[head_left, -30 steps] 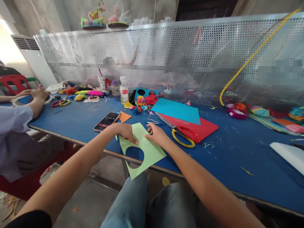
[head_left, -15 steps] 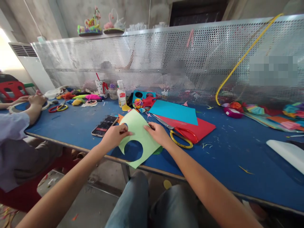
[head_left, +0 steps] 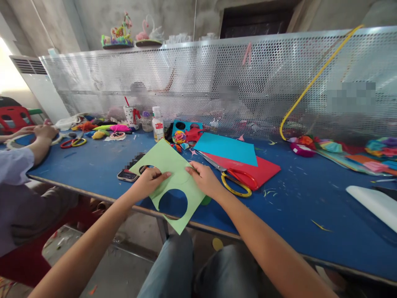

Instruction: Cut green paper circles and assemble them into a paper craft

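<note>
Both my hands hold a light green paper sheet [head_left: 169,165] with a round hole cut out near its lower part. My left hand [head_left: 149,181] pinches its left side and my right hand [head_left: 203,179] pinches its right edge. The sheet is lifted off the blue table [head_left: 310,194] and tilts up over a phone [head_left: 130,173]. Scissors [head_left: 235,180] with yellow and red handles lie just right of my right hand, on a red sheet [head_left: 263,167] under a cyan sheet [head_left: 228,149].
A glue bottle [head_left: 158,124], a cup [head_left: 130,115] and colourful craft scraps sit at the back by a perforated metal screen [head_left: 217,82]. Another person's hands [head_left: 41,132] work at the far left. More paper scraps [head_left: 366,155] lie at the right, with a white object [head_left: 374,203].
The green sheet lay flat at the table's edge; my hands have lifted it and turned it, so its top corner now rises over the phone.
</note>
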A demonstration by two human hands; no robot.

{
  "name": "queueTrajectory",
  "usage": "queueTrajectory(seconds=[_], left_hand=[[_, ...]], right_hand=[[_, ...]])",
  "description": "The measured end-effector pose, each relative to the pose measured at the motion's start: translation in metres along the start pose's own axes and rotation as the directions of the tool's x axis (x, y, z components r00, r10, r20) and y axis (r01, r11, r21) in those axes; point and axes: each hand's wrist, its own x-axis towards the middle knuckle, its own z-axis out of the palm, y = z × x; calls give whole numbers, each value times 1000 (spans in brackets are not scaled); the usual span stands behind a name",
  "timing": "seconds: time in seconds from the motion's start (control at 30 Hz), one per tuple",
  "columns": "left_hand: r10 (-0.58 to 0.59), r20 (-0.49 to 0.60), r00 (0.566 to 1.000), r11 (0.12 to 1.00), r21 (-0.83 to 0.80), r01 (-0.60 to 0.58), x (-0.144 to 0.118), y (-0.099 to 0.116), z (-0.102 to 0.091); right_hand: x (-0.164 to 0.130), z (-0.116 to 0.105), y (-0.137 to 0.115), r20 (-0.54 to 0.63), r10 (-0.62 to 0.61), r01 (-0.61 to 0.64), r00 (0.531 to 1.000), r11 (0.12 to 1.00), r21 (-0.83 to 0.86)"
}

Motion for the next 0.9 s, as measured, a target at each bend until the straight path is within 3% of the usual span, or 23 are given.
queueTrajectory(seconds=[0.1,0.17,0.27,0.4,0.47,0.53,0.6,0.73,0.9], left_hand=[[-69,93,993,994,-74,76,1,0,-7],[-141,152,978,956,-238,174,0,4,-9],[-229,174,958,804,-521,287,-7,15,-8],[-396,219,892,661,-606,443,-20,24,2],[-300,201,933,571,-745,344,-22,25,8],[-128,131,983,422,-890,174,-20,24,14],[-30,75,997,277,-957,81,-16,24,18],[45,67,997,103,-993,62,-8,24,20],[39,128,991,28,-991,127,-7,22,18]], right_hand=[[1,-3,-2,49,15,-16,999,999,36],[1,-4,-5,97,30,-36,995,997,61],[0,-3,-7,161,53,-69,986,993,94],[-2,2,-6,223,74,-106,972,985,134],[-3,4,-6,253,82,-125,964,980,158],[-4,6,-6,291,88,-146,953,972,186],[-5,8,-6,330,91,-170,940,961,219],[-5,11,-7,389,97,-220,916,933,285],[-4,11,-7,424,111,-266,899,907,326]])
